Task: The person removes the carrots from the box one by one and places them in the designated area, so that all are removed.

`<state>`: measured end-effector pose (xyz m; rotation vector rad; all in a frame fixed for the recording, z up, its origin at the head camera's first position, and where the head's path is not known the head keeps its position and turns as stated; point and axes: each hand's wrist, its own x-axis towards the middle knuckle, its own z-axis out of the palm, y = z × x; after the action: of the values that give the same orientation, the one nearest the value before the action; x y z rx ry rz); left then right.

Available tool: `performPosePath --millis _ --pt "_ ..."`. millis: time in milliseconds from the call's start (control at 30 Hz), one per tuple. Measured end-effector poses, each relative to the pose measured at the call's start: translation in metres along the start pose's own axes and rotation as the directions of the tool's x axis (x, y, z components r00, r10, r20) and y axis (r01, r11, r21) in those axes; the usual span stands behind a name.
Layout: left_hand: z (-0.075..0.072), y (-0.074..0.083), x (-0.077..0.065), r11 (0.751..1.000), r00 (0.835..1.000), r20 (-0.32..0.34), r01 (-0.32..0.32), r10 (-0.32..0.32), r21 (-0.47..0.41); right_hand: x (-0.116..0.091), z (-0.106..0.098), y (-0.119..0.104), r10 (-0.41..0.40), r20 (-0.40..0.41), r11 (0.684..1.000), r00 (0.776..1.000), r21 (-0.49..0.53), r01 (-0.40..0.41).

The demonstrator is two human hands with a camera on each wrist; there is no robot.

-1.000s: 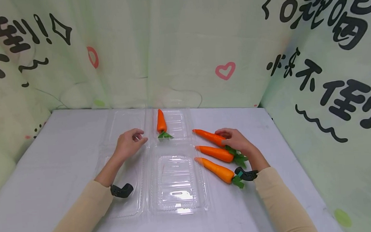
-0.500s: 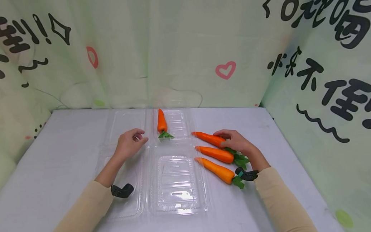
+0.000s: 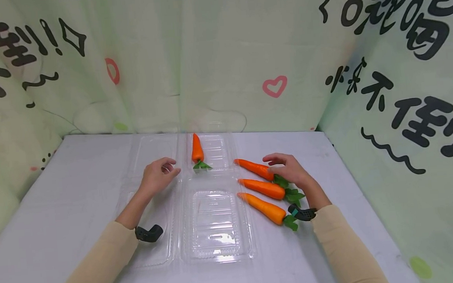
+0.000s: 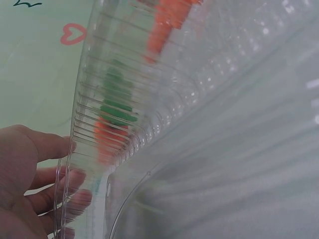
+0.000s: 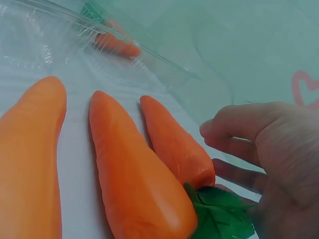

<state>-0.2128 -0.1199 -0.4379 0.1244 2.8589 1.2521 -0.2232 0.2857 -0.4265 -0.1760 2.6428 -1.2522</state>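
Observation:
Three orange carrots with green tops lie side by side right of the clear plastic containers: a far carrot (image 3: pixel 253 167), a middle carrot (image 3: pixel 263 188) and a near carrot (image 3: pixel 263 207). Beside the far carrot's thick end is my right hand (image 3: pixel 289 170), fingers loosely bent, with a gap to the thumb. My left hand (image 3: pixel 159 176) stays loosely curled by the inner edge of the far clear container (image 3: pixel 219 148). In the left wrist view some fingers (image 4: pixel 77 179) show through its plastic; firm contact is unclear. Inside that container lies another carrot (image 3: pixel 197 148), leaves toward me.
A near clear container (image 3: pixel 215 223) stands in front of the far one. Their transparent lids (image 3: pixel 155 247) spread to the left. White cloth covers the table (image 3: pixel 77 204). Printed pale green curtains (image 3: pixel 220 50) rise behind and at both sides.
My right hand has lifted slightly off the far carrot, and its fingers have spread. That carrot shows more of its thick end. My left hand keeps its place.

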Motion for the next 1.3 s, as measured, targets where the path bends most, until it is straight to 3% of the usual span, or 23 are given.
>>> performPosePath --millis 633,967,1300 --pt "0.000 0.001 0.000 1.000 1.000 -0.004 0.016 -0.016 0.007 0.001 0.002 -0.018 -0.089 -0.013 0.996 0.996 -0.016 0.089" --pt "0.001 0.000 0.000 1.000 1.000 -0.009 0.006 -0.006 0.009 -0.004 0.005 -0.038 -0.099 0.012 0.995 0.995 0.015 0.099" --pt "0.002 -0.002 0.002 1.000 1.000 -0.010 0.009 -0.009 0.010 0.000 0.010 -0.045 -0.116 0.017 0.993 0.993 0.002 0.116"
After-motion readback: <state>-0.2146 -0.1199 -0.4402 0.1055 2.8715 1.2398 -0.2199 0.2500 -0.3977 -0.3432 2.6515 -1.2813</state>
